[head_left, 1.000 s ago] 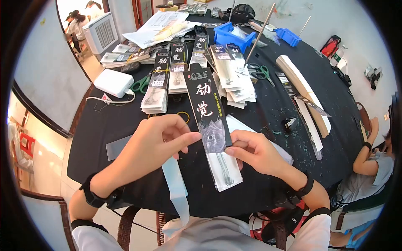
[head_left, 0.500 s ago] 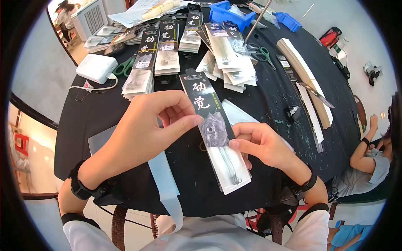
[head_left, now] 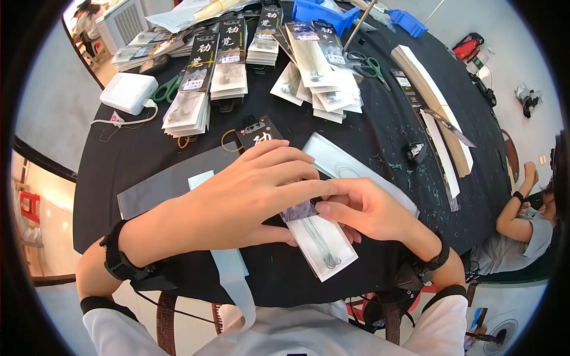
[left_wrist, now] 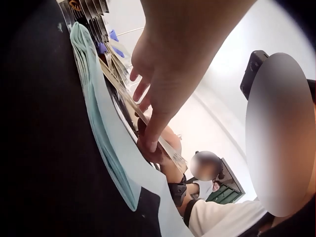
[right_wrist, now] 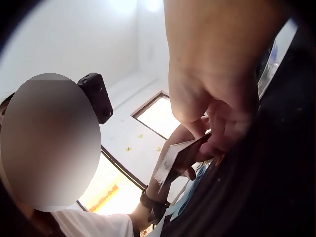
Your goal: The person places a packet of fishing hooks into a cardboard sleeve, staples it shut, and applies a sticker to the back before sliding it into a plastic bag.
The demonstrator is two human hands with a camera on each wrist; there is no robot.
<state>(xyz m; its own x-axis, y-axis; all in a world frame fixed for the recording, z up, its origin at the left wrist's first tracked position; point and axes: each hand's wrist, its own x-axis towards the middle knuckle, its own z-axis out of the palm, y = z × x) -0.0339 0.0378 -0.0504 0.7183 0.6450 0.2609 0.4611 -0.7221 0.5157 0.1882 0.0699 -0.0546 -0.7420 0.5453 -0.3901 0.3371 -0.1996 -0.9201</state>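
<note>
A long fishing-hook packet (head_left: 323, 255) has a black printed card top and a white lower part, where hooks with line show. It slants above the black tabletop. My right hand (head_left: 374, 207) pinches its right edge between thumb and fingers. Across its front lies my left hand (head_left: 255, 190), fingers stretched out over the printed part and thumb near the left edge, hiding much of the card. The left index fingertip is right at the right hand's fingers. From the right wrist, the packet (right_wrist: 173, 165) appears nearly edge-on between the hands.
Several stacks of similar packets (head_left: 196, 89) stand behind. Nearer are a clear plastic sheet (head_left: 154, 187), a pale blue strip (head_left: 231, 273) hanging over the edge and a white sleeve (head_left: 362, 163). Green scissors (head_left: 371, 67), a white box with a cable (head_left: 123, 94) and long white strips (head_left: 436, 113) lie around.
My left hand has moved from pinching the packet's left edge to lying across its front, fingers extended. The right hand keeps its pinch. The head view has tilted downward.
</note>
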